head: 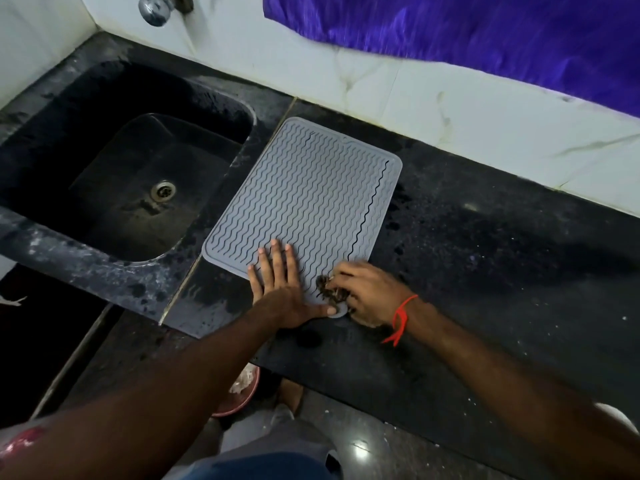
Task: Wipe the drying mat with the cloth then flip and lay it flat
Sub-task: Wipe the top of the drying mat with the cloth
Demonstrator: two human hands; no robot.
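Observation:
A grey drying mat (304,192) with wavy ridges lies flat on the black counter, just right of the sink. My left hand (280,289) presses flat on the mat's near edge, fingers straight and spread. My right hand (367,292) grips a small dark crumpled cloth (329,289) on the mat's near right corner; most of the cloth is hidden under the fingers. A red thread is tied round my right wrist.
A black sink (131,181) with a metal drain lies left of the mat. The black counter (502,258) stretches to the right. White tiled wall (450,109) behind, with purple fabric (485,32) above. A pink bowl (242,393) stands on the floor below the counter edge.

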